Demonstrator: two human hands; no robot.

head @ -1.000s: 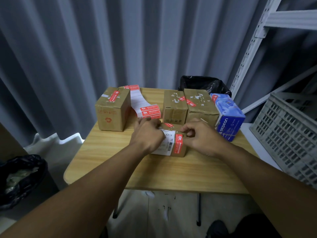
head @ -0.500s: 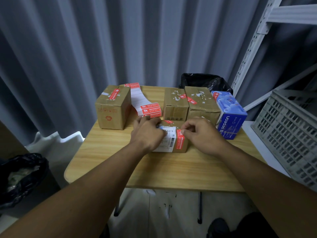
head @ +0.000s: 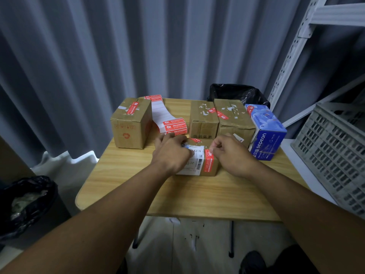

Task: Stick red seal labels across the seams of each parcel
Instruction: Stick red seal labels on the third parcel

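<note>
A small flat parcel lies mid-table with a white shipping label and a red seal label running over its top and front edge. My left hand presses down on the parcel's left half and hides it. The fingers of my right hand are curled at the parcel's right far corner, right beside the red label's far end; nothing shows in them. A strip of red seal labels on white backing lies behind my left hand.
A tall carton stands at the back left of the wooden table. Two cartons and a blue box with red seals stand at the back right. A grey crate is on the right, a black bin on the left.
My right hand has drawn slightly off the red label and its fingers have curled in. My left hand stays on the parcel, which has not moved.
</note>
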